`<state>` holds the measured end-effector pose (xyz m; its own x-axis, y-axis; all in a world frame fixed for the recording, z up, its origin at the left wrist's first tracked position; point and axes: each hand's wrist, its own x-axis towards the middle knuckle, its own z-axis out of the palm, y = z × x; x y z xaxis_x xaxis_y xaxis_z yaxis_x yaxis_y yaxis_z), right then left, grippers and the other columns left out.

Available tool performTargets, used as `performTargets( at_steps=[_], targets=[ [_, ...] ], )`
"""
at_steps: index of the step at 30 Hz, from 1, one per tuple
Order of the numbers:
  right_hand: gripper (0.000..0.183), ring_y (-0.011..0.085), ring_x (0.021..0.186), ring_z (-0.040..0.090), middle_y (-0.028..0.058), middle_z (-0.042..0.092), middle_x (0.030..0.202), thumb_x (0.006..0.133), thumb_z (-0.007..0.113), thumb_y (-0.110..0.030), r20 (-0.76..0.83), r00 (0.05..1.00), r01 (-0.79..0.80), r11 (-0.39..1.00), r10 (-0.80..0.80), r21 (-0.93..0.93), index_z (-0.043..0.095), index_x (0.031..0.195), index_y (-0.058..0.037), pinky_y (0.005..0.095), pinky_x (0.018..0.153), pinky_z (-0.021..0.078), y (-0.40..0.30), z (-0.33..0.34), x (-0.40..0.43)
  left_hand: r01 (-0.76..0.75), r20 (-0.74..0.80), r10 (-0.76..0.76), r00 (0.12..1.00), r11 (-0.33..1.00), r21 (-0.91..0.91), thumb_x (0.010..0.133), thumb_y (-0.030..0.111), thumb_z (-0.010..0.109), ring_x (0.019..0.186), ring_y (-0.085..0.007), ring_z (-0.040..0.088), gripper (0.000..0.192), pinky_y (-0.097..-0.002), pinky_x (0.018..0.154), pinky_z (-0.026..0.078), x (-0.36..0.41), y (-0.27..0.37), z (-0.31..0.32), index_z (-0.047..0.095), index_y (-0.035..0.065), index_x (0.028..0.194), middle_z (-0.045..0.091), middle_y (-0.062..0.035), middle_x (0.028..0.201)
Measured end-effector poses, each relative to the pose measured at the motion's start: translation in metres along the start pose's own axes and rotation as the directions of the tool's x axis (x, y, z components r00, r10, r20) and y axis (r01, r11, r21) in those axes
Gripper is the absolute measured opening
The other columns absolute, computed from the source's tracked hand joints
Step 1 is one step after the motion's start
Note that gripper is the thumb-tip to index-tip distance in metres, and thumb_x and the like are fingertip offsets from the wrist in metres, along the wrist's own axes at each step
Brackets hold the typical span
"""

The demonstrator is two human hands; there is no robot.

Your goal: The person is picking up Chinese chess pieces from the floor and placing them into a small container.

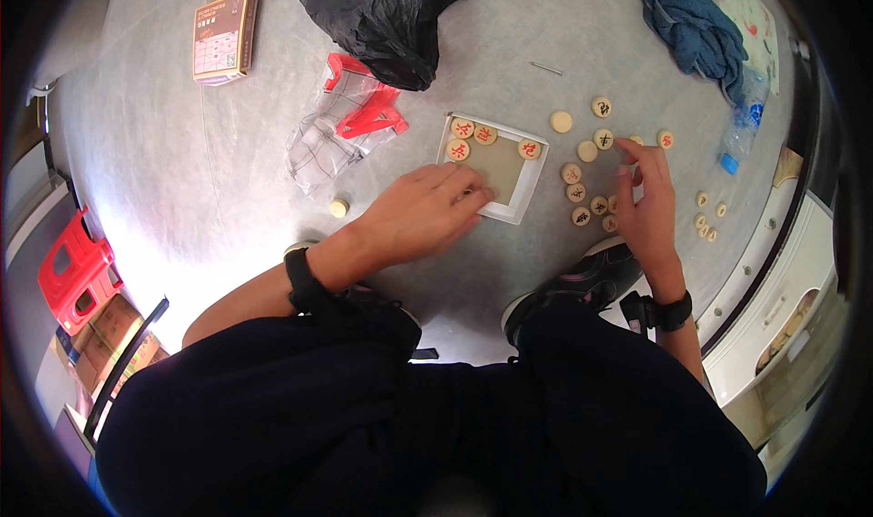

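A shallow white cardboard box lies on the grey floor with several round Chinese chess pieces in it, among them a red-marked piece at its upper right corner. My left hand reaches over the box's lower left corner, a piece partly visible beneath its curled fingers; whether they grip it is unclear. To the right, my right hand hovers among loose pieces, thumb and fingers apart. Its fingertips are beside a black-marked piece. More pieces, some face down, lie scattered between the box and this hand.
A black plastic bag and a clear bag with red trim lie beyond the box. A game box is at far left. A blue cloth, a plastic bottle and several small pieces lie right. My shoes are close by.
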<state>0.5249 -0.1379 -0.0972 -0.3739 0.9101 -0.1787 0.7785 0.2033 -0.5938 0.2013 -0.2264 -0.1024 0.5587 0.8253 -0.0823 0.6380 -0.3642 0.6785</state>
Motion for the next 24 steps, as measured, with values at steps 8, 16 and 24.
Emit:
performTargets(
  at_steps=[8,16,24],
  targets=[
    [0.035,0.0215,0.08,0.057,0.0112,0.059,0.1,0.096,0.058,0.004,-0.039,0.997,-0.07,0.998,0.07,-0.003,0.067,0.129,-0.0059,0.0329,0.074,0.051,0.016,-0.019,-0.005,-0.003,-0.052,0.016,0.998,0.968,0.25,0.092,0.025,0.077,0.093,-0.0224,0.065,0.027,-0.0363,0.08,0.055,-0.002,0.001,0.006,0.068,0.0103,0.114,0.065,-0.0031,0.103],
    [0.031,0.0229,0.08,0.061,0.0121,0.059,0.104,0.095,0.063,0.004,0.041,0.993,-0.11,0.993,0.109,0.044,0.065,0.124,-0.0049,0.0333,0.071,0.0518,0.003,-0.007,-0.023,0.017,-0.046,-0.001,0.999,0.938,0.347,0.094,0.032,0.075,0.088,-0.0185,0.065,0.027,-0.0327,0.073,0.055,-0.001,0.006,0.007,0.065,0.0118,0.109,0.064,-0.0013,0.1],
    [0.028,0.0301,0.088,0.066,0.0115,0.065,0.104,0.093,0.076,-0.015,0.106,0.994,0.019,1.0,-0.017,-0.014,0.063,0.117,-0.0063,0.041,0.076,0.0532,-0.025,0.029,-0.011,-0.027,-0.08,0.05,0.996,0.963,0.269,0.093,0.031,0.075,0.086,-0.0179,0.068,0.022,-0.0327,0.066,0.056,0.005,0.002,0.016,0.064,0.0135,0.099,0.063,-0.0007,0.099]
  ],
)
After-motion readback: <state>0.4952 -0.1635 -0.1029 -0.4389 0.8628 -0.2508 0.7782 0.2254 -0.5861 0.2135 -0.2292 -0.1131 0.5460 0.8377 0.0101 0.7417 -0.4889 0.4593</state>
